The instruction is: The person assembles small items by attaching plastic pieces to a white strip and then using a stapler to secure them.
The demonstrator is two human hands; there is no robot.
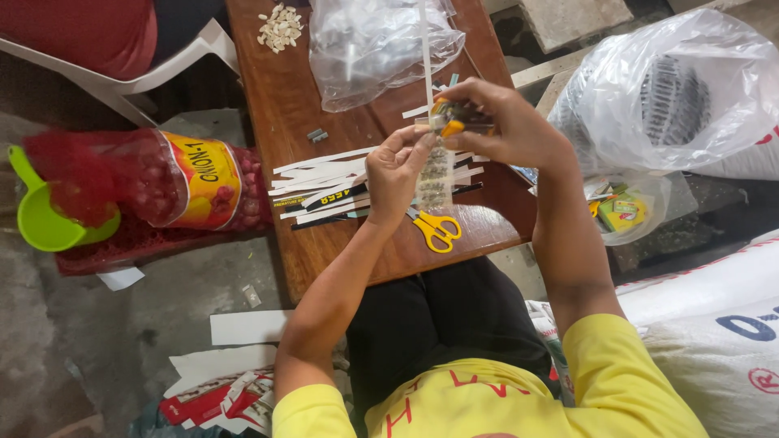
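My left hand (399, 170) pinches the top of a small clear packet (435, 177) filled with pale seeds, which hangs down over the brown wooden table (284, 105). My right hand (503, 126) is closed on an orange and dark stapler (454, 120) set against the packet's upper end. A long white paper strip (425, 49) rises from the packet's top. Below the hands lie yellow-handled scissors (436, 230) and a pile of cut card strips (324, 186).
A clear plastic bag (373, 45) and a small heap of pale seeds (280, 28) sit at the table's far end. A red mesh sack of onions (154, 182) and a green scoop (40, 215) lie left. White sacks (714, 300) and a big plastic bag (673, 97) stand right.
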